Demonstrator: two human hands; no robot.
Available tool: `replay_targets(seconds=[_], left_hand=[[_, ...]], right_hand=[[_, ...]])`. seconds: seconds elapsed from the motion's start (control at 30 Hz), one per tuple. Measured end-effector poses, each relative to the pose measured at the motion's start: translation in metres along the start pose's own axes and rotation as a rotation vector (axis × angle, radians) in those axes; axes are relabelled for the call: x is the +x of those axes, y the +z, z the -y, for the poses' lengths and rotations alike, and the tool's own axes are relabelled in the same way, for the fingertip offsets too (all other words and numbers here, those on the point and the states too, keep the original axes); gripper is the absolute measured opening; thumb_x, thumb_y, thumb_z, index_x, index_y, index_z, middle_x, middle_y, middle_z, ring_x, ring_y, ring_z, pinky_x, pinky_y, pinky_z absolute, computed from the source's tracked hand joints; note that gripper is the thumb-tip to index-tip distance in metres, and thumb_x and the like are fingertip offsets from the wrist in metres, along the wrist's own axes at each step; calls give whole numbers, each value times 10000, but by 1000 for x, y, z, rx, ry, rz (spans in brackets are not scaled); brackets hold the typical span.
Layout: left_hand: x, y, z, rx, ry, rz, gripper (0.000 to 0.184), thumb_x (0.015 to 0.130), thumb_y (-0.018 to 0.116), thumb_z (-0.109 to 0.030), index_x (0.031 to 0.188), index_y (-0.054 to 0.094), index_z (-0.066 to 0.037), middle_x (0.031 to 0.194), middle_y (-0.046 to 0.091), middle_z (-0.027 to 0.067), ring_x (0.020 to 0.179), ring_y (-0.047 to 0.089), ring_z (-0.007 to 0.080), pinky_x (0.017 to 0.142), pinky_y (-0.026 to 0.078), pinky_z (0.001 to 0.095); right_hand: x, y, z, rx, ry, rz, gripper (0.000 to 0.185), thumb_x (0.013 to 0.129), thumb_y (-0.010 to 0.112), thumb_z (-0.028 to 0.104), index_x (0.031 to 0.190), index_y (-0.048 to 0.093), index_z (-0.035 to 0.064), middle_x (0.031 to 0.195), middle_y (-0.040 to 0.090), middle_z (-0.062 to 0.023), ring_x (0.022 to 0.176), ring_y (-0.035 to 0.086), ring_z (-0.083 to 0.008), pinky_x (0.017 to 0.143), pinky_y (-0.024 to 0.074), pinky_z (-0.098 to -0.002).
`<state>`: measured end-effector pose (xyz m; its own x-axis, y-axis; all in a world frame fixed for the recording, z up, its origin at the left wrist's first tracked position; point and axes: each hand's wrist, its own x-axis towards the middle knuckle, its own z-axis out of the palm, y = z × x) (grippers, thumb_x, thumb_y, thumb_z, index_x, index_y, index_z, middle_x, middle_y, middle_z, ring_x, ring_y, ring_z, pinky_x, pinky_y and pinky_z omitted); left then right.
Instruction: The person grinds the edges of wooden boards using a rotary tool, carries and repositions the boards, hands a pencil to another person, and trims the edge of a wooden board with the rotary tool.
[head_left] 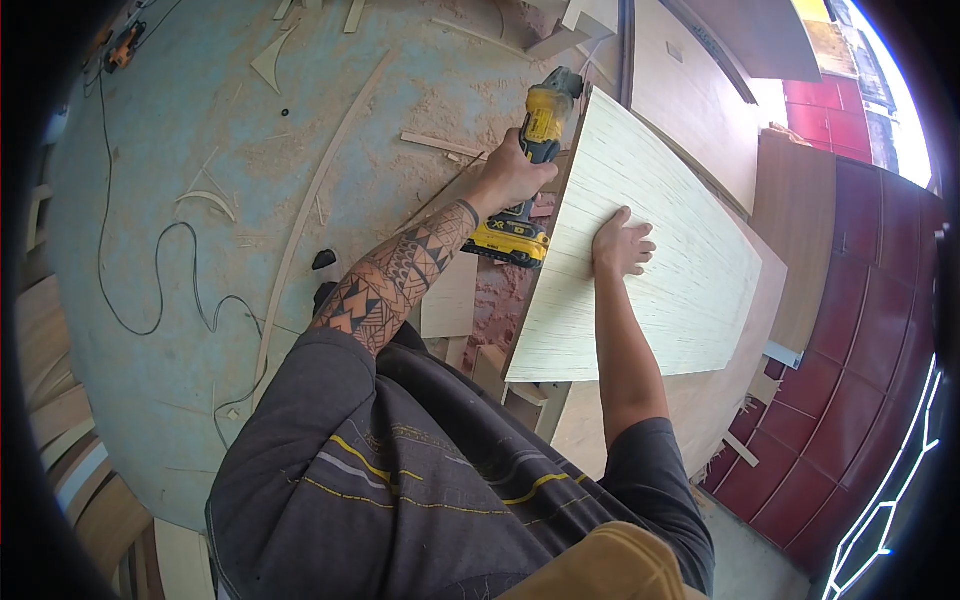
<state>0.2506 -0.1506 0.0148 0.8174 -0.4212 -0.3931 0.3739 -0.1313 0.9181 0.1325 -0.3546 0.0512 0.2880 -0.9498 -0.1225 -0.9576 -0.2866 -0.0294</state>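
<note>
My left hand, at the end of a tattooed forearm, is closed round the black grip of a yellow-and-black cordless power tool. The tool's battery faces me and its dark head points away, near the far left corner of a pale board. Whether the head touches the board I cannot tell. My right hand lies on the board's top face with its fingers apart, holding nothing. The board has fine dark grain lines and rests at an angle.
Larger panels lie beyond the board. Sawdust, a curved wood strip and offcuts litter the floor. A black cord snakes along the left. Dark red doors line the right; stacked curved wood pieces stand far left.
</note>
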Motion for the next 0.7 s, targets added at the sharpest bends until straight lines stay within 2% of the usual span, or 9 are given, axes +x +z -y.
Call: replay_targets(seconds=[0.1,0.33,0.43,0.5,0.7], left_hand=[[-10,-6,-15,-44,-80,47,699,844,796,-328,1373,516,33,1088,764,195,951,792,315,877,628,410],[-5,-3,-5,7,-39,33,702,854,782,-342,1379,509,36,1090,765,208,911,796,314,852,634,408],[-7,-3,-4,84,45,-38,694,853,788,-323,1375,506,38,1076,763,203,873,798,293,822,637,397],[-12,-6,-14,-32,-56,40,688,851,794,-297,1373,504,44,1062,758,189,842,795,271,792,638,384],[-12,-5,-14,-85,-65,53,659,861,788,-263,1363,499,53,1018,746,170,736,773,234,730,639,378]], right_hand=[[-2,-2,2,10,-1,3,900,1118,290,654,1744,149,22,1763,107,-384,1657,117,-510,1309,141,-676],[4,1,2,12,-2,-9,901,1114,301,649,1742,158,19,1761,119,-386,1657,121,-511,1309,141,-677],[4,0,3,5,-1,-9,902,1114,304,652,1741,165,18,1761,125,-384,1655,132,-511,1309,148,-674],[5,0,3,4,2,-9,903,1114,305,654,1742,164,20,1762,127,-382,1655,134,-509,1310,150,-672],[6,1,3,-2,12,-14,908,1114,306,665,1747,158,31,1766,128,-373,1659,136,-501,1314,151,-665]])
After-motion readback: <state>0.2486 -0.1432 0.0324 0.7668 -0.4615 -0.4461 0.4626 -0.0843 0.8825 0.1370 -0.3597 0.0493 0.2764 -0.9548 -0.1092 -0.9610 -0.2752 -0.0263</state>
